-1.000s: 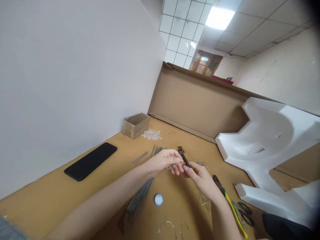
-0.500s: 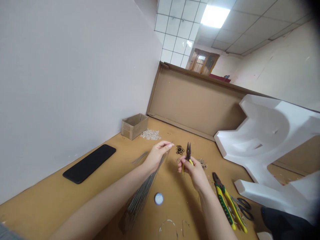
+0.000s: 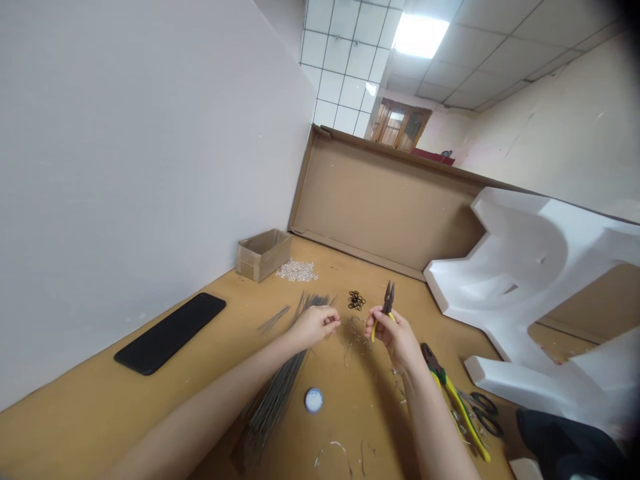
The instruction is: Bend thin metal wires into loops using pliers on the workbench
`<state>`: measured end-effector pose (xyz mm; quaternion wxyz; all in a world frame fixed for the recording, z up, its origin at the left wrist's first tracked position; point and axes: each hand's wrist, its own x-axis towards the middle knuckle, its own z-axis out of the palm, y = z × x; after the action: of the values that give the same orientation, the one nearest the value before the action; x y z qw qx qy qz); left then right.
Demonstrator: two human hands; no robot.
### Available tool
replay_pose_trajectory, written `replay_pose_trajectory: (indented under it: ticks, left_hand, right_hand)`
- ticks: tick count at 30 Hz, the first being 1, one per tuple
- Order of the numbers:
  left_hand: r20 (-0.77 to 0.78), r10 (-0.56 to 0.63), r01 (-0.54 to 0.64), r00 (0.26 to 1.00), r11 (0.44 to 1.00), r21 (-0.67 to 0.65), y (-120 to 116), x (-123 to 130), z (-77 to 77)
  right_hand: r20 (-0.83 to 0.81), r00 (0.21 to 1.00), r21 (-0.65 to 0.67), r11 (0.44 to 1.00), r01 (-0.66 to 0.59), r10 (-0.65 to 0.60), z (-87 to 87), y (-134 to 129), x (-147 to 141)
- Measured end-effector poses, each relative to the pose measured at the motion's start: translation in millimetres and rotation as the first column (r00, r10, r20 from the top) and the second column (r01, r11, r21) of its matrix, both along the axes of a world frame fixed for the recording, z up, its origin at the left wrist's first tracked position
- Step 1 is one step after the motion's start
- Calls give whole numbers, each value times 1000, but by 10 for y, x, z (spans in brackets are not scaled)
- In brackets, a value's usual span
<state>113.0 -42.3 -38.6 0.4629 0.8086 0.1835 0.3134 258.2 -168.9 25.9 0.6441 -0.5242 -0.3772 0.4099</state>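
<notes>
My right hand (image 3: 396, 339) holds yellow-handled needle-nose pliers (image 3: 389, 300), jaws pointing up and away. My left hand (image 3: 316, 325) is closed in a pinch over a bundle of thin grey wires (image 3: 277, 399); whatever its fingertips hold is too small to make out. Between and beyond the hands lies a cluster of black rings (image 3: 357, 301). Bent thin wire pieces (image 3: 356, 333) are scattered near my right fingers. A small round blue-and-white object (image 3: 314, 400) rests on the table between my forearms.
A cardboard box (image 3: 264, 257) stands by the wall beside a pile of small clear pieces (image 3: 297, 270). At left lies a flat black slab (image 3: 171, 332). Larger pliers (image 3: 463, 407) and scissors (image 3: 484, 410) lie right of my forearm, near white foam (image 3: 510, 267).
My left hand has come down nearer the wire bundle, its fingers more curled. My right hand has moved slightly right with the pliers. The view has shifted a little.
</notes>
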Motion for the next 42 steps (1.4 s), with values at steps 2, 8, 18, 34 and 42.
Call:
replay_pose_trajectory:
  ticks: [2,8,18,34,42]
  left_hand:
    - [29,23,-22,999,999,-24,16,12,-23]
    - [93,29,-13,995,985,-174,16,33,126]
    - [188,-149,205,971,923,-326,-289,-279,835]
    - [80,-149,165,986,956,-243,-504,-304,919]
    - [80,-140,155,987,963,-222,-510,-308,907]
  right_hand:
    - [40,999,-8,1000,11,-11,11,-3,3]
    - [285,959,-75,996,40,-17,82,-35,-60]
    - [719,667,-190,978,-86,199,190,-160,-211]
    - [748,597,-261,956,-137,290,334,-216,-319]
    - [685,652,-315,939,-136,324,259,-215,-323]
